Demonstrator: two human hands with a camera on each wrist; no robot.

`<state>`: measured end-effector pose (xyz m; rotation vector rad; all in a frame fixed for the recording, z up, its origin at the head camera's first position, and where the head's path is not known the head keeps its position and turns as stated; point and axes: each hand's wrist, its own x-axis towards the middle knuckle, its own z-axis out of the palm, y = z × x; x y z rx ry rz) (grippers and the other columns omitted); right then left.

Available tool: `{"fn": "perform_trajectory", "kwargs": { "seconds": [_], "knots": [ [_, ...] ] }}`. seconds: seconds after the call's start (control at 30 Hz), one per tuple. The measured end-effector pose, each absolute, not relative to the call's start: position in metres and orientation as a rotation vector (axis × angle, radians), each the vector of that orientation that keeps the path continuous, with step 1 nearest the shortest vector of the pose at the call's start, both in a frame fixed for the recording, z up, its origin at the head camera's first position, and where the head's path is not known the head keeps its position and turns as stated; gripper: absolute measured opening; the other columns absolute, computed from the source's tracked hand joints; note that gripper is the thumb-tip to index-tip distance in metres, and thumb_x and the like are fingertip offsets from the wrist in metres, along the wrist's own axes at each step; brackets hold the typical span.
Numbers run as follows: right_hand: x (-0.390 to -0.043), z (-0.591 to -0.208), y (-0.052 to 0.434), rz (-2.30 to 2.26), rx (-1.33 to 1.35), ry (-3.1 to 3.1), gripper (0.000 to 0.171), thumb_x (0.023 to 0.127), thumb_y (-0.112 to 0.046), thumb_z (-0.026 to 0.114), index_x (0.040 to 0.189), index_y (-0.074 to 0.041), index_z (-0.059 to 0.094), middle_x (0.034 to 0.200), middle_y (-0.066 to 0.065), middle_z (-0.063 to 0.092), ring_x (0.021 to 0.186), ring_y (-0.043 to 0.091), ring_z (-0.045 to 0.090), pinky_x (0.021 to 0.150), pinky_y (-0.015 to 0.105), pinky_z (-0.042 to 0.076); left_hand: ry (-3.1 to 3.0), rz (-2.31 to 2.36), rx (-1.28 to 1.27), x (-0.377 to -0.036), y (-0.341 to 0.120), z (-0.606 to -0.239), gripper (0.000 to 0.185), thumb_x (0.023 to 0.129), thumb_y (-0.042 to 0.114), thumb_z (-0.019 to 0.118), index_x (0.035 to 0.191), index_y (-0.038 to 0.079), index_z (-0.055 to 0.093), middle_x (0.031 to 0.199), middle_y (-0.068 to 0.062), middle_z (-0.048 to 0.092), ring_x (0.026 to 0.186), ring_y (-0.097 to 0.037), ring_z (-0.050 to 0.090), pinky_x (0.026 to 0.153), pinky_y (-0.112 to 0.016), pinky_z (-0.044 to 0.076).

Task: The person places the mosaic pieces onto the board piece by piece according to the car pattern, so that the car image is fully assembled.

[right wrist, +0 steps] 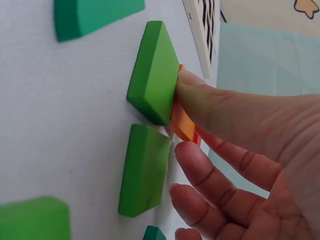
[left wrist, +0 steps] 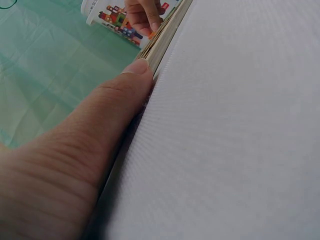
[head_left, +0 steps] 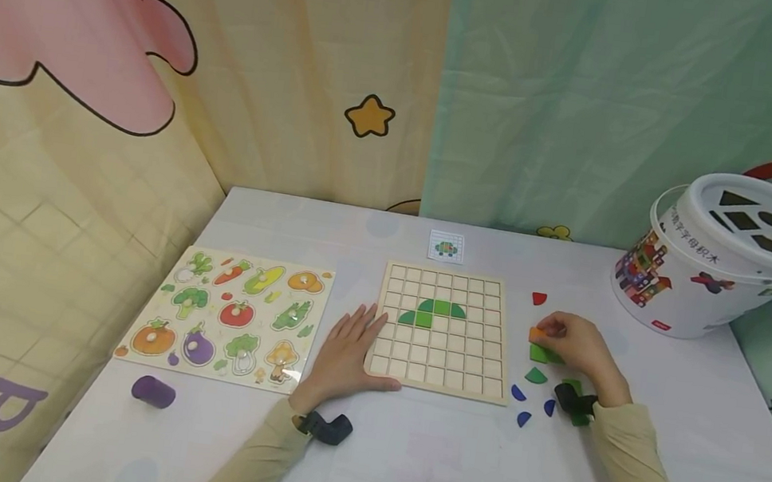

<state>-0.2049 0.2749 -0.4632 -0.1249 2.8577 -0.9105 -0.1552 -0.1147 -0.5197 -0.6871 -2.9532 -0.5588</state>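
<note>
On the table lies a wooden grid board (head_left: 443, 369) holding several green tiles (head_left: 434, 309), squares and rounded pieces, around its upper middle. My left hand (head_left: 346, 353) rests spread along the board's left side; its thumb (left wrist: 112, 100) lies against the near edge. To the board's right, my right hand (head_left: 579, 347) pinches an orange block (right wrist: 182, 122) between thumb and fingers, low over the table. Light green blocks (right wrist: 154, 75) lie just beside those fingers. Around them are a red piece (head_left: 539, 298), a dark green quarter-round (head_left: 536, 376) and blue pieces (head_left: 518, 392).
A small pattern card (head_left: 446, 247) lies beyond the board. At left is a vegetable puzzle board (head_left: 210, 288), with a purple cylinder (head_left: 154, 391) in front of it. A white lidded bucket (head_left: 716, 265) stands at the back right. Curtains hang behind the table.
</note>
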Motion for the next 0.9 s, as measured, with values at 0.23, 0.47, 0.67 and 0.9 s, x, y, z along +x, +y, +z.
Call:
{"fn": "perform_trajectory", "kwargs": {
  "seconds": [0.23,0.47,0.67,0.9],
  "knots": [
    [-0.201,-0.461,0.270,-0.925,-0.131,2.875,0.025,0.084,-0.019,0.073,0.094,0.000,0.060,0.090,0.015,0.062,0.079,0.029,0.055,0.067,0.038,0.048,-2.977,-0.536,-0.676,-0.156,-0.114,-0.520,0.114,0.068,0.081,0.056,0.152,0.013,0.021,0.158,-0.004,0.010,0.144,-0.020,0.002,0.115,-0.034,-0.001],
    [-0.197,-0.459,0.263,-0.911,-0.148,2.940,0.021,0.085,-0.016,0.073,0.094,-0.001,0.061,0.085,0.011,0.063,0.072,0.024,0.055,0.062,0.033,0.047,-2.974,-0.542,-0.678,-0.155,-0.114,-0.519,0.114,0.067,0.081,0.056,0.152,0.013,0.022,0.158,-0.004,0.011,0.144,-0.020,0.002,0.115,-0.034,0.001],
    [-0.195,-0.457,0.253,-0.932,-0.219,2.979,0.020,0.087,-0.012,0.070,0.099,0.003,0.064,0.079,0.008,0.059,0.066,0.021,0.050,0.055,0.031,0.042,-2.974,-0.542,-0.680,-0.155,-0.114,-0.519,0.114,0.067,0.081,0.057,0.152,0.013,0.022,0.158,-0.005,0.011,0.144,-0.020,0.002,0.115,-0.035,0.001],
    [-0.195,-0.459,0.232,-1.022,-0.285,3.021,0.018,0.085,-0.016,0.073,0.092,-0.001,0.067,0.077,0.005,0.058,0.066,0.020,0.047,0.051,0.029,0.039,-2.972,-0.536,-0.680,-0.155,-0.114,-0.519,0.114,0.067,0.081,0.057,0.152,0.013,0.021,0.158,-0.004,0.010,0.144,-0.020,0.002,0.115,-0.035,0.000]
  ]
}}
